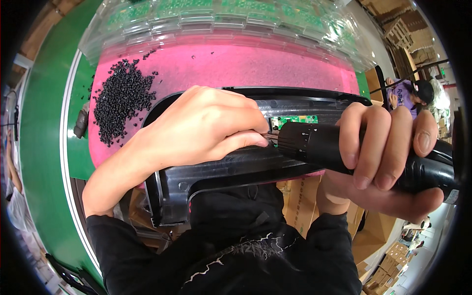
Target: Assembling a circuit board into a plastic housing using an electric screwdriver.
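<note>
My right hand is wrapped round a black electric screwdriver, which lies nearly level and points left. Its bit tip meets the fingertips of my left hand. Thumb and index finger of that hand are pinched together at the tip; what sits between them, perhaps a screw, is too small to make out. Beneath both hands lies a glossy black plastic housing with a raised rim. A small green circuit board sits in the housing, just beyond the screwdriver's nose.
A heap of small black screws lies at the left on the pink mat. Clear plastic trays with green boards line the far side. Cardboard boxes stand below the table edge. A person in purple is at the right.
</note>
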`<state>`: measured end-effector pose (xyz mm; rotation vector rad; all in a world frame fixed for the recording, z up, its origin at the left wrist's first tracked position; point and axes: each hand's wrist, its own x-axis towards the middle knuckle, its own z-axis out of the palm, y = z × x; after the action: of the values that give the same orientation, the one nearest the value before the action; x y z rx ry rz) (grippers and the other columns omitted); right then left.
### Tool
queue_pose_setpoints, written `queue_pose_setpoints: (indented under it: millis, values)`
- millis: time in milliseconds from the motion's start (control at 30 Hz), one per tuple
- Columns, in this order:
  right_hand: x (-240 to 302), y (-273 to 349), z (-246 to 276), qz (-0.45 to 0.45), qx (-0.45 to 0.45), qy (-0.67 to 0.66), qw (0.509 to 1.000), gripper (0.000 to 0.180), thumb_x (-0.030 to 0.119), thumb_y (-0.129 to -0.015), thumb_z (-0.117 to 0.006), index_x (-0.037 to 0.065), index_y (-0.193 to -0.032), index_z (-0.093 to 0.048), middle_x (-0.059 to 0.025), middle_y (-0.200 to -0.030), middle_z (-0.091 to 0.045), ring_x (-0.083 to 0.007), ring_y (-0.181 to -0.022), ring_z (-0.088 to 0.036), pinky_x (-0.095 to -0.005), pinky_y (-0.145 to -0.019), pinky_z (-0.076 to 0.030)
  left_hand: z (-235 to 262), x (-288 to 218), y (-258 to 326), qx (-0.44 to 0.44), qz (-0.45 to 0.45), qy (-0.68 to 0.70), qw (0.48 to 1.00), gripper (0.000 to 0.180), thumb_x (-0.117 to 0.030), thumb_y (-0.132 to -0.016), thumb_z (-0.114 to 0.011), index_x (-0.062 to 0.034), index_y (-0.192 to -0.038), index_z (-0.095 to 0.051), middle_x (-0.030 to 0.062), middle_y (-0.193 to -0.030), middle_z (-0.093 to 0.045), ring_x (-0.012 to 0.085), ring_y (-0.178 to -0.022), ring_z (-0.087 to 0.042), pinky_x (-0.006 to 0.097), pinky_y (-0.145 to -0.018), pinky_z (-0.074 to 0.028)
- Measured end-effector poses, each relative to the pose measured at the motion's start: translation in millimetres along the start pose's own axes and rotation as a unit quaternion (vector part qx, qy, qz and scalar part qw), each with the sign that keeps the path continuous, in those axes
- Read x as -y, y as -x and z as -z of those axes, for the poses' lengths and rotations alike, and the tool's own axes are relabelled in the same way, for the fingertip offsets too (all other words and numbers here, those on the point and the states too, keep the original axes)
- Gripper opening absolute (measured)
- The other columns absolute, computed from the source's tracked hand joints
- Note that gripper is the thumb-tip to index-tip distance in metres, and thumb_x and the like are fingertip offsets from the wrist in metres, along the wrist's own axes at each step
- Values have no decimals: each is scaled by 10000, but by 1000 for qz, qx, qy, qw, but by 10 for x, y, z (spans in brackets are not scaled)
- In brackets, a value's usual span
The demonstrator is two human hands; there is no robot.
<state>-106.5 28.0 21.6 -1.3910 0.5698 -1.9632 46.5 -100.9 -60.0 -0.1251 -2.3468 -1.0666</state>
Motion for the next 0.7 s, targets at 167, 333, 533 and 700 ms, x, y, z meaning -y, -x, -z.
queue_pose_setpoints:
  millis: [167, 333, 533, 700]
  values:
    - [99, 34, 8, -7, -14, -19, 1000, 417, 366, -789, -706, 79, -1004, -495, 23, -655, -554, -90, -517, -528, -240, -578, -444, 31, -29, -30, -6, 19, 70, 997, 177, -109, -778, -753, 6, -876, -660, 109, -793, -670, 275, -727, -661, 343, -615, -524]
    - [322, 47, 157, -47, -37, 83, 995, 412, 384, -811, -686, 72, -1000, -494, 14, -662, -533, -93, -506, -489, -247, -554, -407, 61, -128, -74, 70, 125, 44, 989, 291, -153, -791, -744, -13, -1021, -635, 103, -941, -680, 284, -834, -668, 348, -664, -541]
    - [360, 198, 493, -69, -124, 223, 964, 435, 452, -859, -581, 51, -1014, -511, 13, -612, -475, -102, -461, -405, -271, -493, -335, 6, -36, -25, 115, 73, -79, 987, 289, -139, -802, -715, -20, -1042, -606, 107, -1007, -661, 312, -922, -643, 394, -753, -546]
    - [405, 273, 668, -82, -108, 306, 942, 393, 396, -878, -563, 30, -1009, -506, -12, -606, -474, -125, -480, -431, -292, -517, -368, -8, -36, -59, 139, 70, -72, 985, 266, -104, -795, -712, -19, -1025, -610, 106, -1005, -660, 315, -925, -636, 395, -770, -542]
